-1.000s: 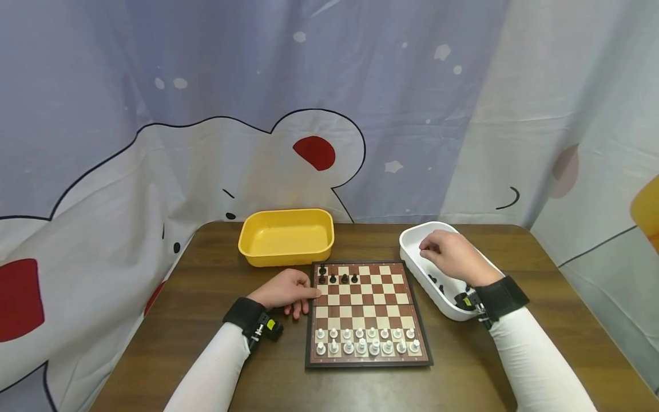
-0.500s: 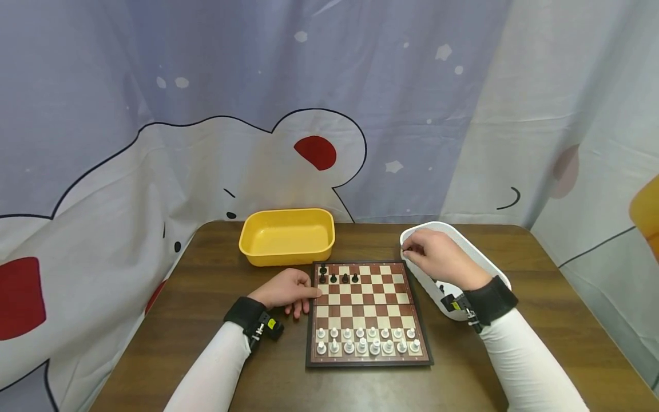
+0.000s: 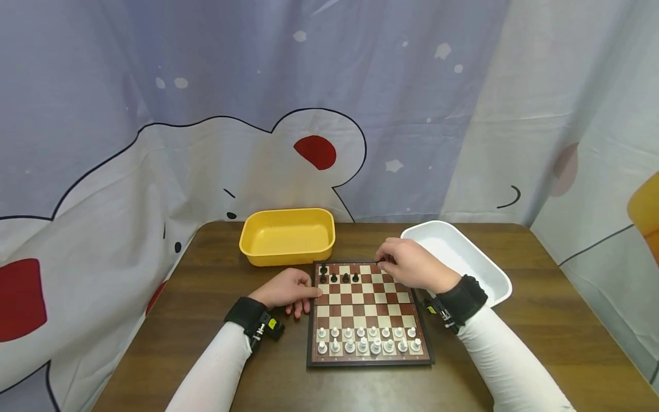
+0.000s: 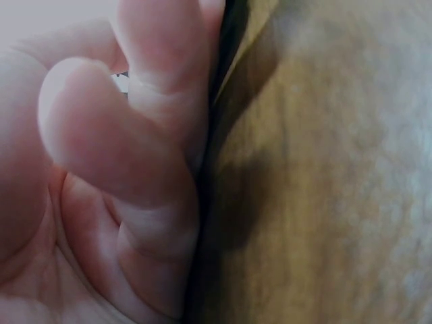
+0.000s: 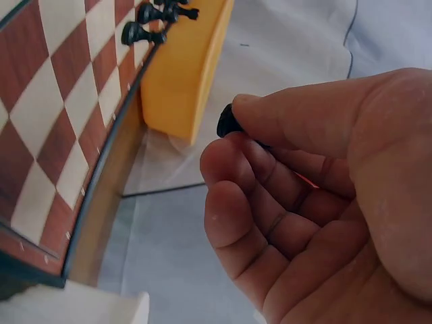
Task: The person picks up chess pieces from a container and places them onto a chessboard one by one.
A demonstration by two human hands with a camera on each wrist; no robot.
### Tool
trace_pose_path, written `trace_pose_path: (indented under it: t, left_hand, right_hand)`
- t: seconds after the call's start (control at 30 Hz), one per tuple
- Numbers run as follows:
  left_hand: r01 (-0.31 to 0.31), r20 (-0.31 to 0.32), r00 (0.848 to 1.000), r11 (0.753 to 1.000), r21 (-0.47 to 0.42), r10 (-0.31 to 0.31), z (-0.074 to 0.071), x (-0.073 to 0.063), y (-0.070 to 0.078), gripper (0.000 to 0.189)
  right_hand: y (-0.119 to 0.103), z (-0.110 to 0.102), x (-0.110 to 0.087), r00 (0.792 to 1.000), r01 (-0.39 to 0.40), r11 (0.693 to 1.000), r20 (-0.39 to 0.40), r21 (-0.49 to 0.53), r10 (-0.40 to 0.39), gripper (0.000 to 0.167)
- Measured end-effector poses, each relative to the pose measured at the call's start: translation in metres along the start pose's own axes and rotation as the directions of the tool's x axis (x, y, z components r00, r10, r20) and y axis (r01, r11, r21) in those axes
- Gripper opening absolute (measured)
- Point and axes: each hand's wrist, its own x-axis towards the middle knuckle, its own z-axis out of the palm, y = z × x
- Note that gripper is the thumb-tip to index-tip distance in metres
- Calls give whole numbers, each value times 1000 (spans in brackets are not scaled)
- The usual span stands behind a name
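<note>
My right hand is over the far right part of the chessboard. Between its thumb and fingertips it pinches a small black chess piece, mostly covered, so its kind cannot be told. At the board's left edge rests my left hand, one digit lying over the rim and the other fingers loosely bent beside it, near the tabletop. Several black chess pieces stand at the far left of the board. Two rows of white chess pieces fill the near side.
Behind the board's left half stands a yellow tray. A white tray lies to the right, partly behind my right forearm. The wooden table ends at a patterned curtain.
My right hand has moved left from above the white tray to the far right part of the board, with the black chess piece in its fingertips. The left hand has stayed put.
</note>
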Motion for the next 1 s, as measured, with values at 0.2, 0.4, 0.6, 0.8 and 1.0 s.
trace_pose_path:
  t: [0.2,0.4,0.6,0.8,1.0]
  left_hand:
    - [-11,4,1000,1000,-4,11,1,1,0,37]
    - [-23,4,1000,1000,-4,23,1,1,0,37]
    - [-21,0,1000,1000,-3,21,2,1,-1,38]
    - [-23,-7,1000,1000,-5,23,3,0,-1,39]
    - [-13,-2,1000,1000,-16,13,2,0,0,38]
  right_hand:
    - [-2,15,7,998,-3,1000,59,-10,3,10]
    - [-2,26,10,995,-5,1000,104,-19,7,14]
    - [-3,34,13,991,-1,998,134,-58,8,13]
    - [-3,39,13,988,-26,997,149,-75,37,12]
    - [-1,44,13,984,-44,997,171,-69,55,12]
